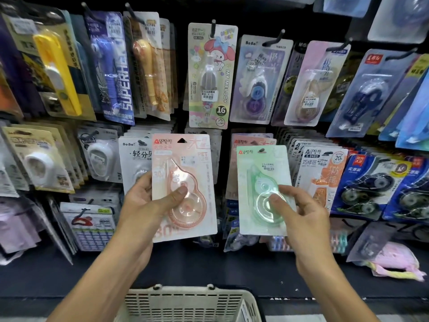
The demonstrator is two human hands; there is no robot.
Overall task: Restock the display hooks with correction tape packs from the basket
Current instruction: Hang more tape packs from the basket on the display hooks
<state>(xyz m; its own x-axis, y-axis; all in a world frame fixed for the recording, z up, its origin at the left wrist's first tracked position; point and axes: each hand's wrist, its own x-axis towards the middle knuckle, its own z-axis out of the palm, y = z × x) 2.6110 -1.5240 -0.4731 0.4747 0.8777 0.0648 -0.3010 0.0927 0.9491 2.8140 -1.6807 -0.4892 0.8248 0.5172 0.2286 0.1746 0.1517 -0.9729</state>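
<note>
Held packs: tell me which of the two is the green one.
The green pack, gripped by the right hand. The left hand holds the pink pack, whose card and dispenser are peach-pink.

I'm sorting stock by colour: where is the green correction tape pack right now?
In the head view, right of centre, the right hand pinches the green pack, in front of the hanging pink-orange packs, beside the pink pack.

Held up before the black hook wall of hanging packs: pink carded correction tape pack, pinched by left hand; mint-green carded pack, gripped by right hand. Below, cream slotted plastic basket.
</note>
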